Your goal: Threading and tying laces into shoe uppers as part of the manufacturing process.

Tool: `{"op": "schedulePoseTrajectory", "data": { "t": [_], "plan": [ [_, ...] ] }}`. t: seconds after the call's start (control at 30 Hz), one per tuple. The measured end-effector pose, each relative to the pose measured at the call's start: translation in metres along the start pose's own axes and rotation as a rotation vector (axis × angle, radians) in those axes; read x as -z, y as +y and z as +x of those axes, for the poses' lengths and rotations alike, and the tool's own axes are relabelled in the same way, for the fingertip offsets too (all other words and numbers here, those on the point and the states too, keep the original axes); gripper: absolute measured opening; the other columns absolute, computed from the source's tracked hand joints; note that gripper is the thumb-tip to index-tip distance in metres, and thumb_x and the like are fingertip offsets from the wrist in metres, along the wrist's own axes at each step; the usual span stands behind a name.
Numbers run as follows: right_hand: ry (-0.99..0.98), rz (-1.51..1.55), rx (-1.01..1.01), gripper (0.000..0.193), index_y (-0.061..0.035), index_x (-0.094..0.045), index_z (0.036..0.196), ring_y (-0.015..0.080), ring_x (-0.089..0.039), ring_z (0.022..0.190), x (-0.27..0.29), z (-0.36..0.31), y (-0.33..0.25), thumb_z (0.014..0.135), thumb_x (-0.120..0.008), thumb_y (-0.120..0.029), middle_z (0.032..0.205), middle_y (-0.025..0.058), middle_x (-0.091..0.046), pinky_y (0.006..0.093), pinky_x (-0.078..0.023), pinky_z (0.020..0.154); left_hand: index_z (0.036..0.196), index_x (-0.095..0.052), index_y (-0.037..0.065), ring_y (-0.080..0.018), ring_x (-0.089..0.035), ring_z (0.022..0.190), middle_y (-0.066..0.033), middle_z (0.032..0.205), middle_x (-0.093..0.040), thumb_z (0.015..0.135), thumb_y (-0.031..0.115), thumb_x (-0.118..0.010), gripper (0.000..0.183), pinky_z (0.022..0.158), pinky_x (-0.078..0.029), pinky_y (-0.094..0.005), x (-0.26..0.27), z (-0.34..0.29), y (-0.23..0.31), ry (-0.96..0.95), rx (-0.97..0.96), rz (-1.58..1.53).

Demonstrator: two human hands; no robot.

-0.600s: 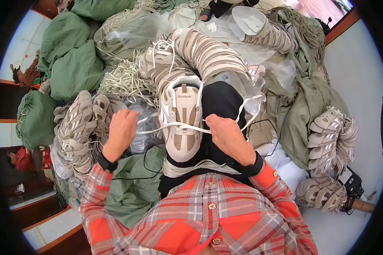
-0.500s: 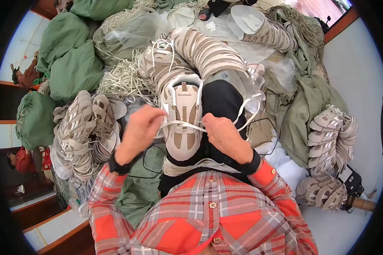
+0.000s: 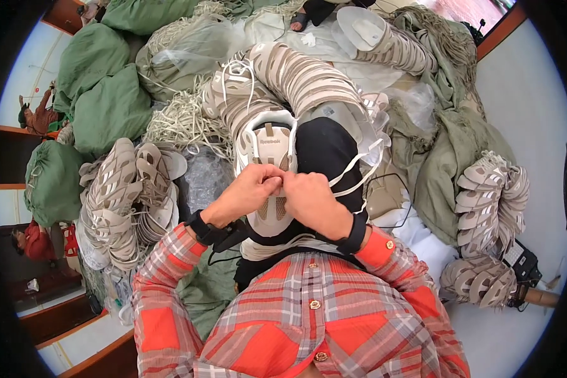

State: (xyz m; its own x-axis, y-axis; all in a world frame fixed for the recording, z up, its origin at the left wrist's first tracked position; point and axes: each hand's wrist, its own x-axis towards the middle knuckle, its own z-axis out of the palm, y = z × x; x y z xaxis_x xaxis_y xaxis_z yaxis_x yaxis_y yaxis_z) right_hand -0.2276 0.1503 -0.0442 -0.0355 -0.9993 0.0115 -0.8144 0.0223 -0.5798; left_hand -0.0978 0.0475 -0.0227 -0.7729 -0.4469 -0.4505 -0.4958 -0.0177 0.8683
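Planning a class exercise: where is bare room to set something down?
Bare: pale surface at lower right, between right sleeve and stacked shoe uppers; green cloth beside left sleeve. Crowded: around the shoe, where left hand and right hand meet; lace pile beyond.

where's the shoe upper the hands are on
In the head view, the shoe upper sits just left of centre, beneath the left hand and right hand, beside the black-clad knee.

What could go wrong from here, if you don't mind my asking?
The left grip and right grip meet over the shoe, hiding part of its front, so a twist there might go unnoticed.
The white lace loops out past the right knee, so it might snag.
The curved stack of shoe uppers sits close beyond that knee, so a bump could shift it.
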Motion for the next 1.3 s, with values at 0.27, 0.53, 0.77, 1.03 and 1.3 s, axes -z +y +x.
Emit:
{"op": "schedulePoseTrajectory", "data": {
  "t": [0.27,0.53,0.77,1.03,1.3],
  "plan": [
    [0.067,0.395,-0.137,0.011,0.0075,-0.044,0.083,0.0474,-0.058,0.068,-0.015,-0.014,0.027,0.077,-0.048,-0.001,0.065,0.0326,-0.055,0.0537,-0.046,0.061,0.104,-0.061,-0.001,-0.0033,-0.046,0.056,0.0035,0.066,-0.056,0.093,0.014,-0.046,0.023,0.051,-0.038,-0.0214,0.018,0.016,0.011,-0.209,0.016,0.260],
    [0.155,0.365,-0.165,0.005,0.0041,-0.048,0.080,0.0442,-0.057,0.066,-0.019,-0.016,0.021,0.079,-0.048,-0.001,0.066,0.0266,-0.056,0.0495,-0.046,0.060,0.073,-0.054,-0.001,-0.0236,-0.059,0.053,-0.0124,0.059,-0.060,0.077,0.009,-0.052,0.010,0.055,-0.045,-0.0349,0.016,0.041,0.029,-0.364,-0.071,0.732],
    [0.033,0.227,-0.145,0.009,0.0057,-0.052,0.081,0.0431,-0.060,0.067,-0.016,-0.009,0.014,0.074,-0.050,0.000,0.068,0.0275,-0.058,0.0493,-0.049,0.062,0.082,-0.051,0.002,-0.0360,-0.059,0.060,-0.0170,0.062,-0.058,0.079,0.012,-0.053,0.011,0.057,-0.046,-0.0450,0.012,0.039,0.005,-0.220,-0.483,1.029],
    [0.302,0.007,0.158,0.008,-0.0024,-0.059,0.077,0.0257,-0.046,0.081,0.018,-0.029,0.011,0.072,-0.062,-0.008,0.083,0.0102,-0.048,0.0344,-0.040,0.071,0.092,-0.049,0.005,-0.0274,-0.060,0.054,-0.0139,0.062,-0.057,0.078,0.011,-0.056,0.016,0.049,-0.047,-0.0388,0.065,0.012,0.047,0.236,-0.426,1.409],
    [0.119,-0.201,0.107,0.013,-0.0065,-0.063,0.073,0.0249,-0.045,0.079,0.011,-0.020,0.011,0.070,-0.070,-0.017,0.078,0.0077,-0.046,0.0348,-0.036,0.069,0.088,-0.053,0.006,-0.0208,-0.062,0.071,-0.0030,0.081,-0.059,0.091,0.015,-0.049,0.011,0.062,-0.048,-0.0301,0.054,-0.018,0.001,-0.222,0.283,-0.426]
  ]
}}
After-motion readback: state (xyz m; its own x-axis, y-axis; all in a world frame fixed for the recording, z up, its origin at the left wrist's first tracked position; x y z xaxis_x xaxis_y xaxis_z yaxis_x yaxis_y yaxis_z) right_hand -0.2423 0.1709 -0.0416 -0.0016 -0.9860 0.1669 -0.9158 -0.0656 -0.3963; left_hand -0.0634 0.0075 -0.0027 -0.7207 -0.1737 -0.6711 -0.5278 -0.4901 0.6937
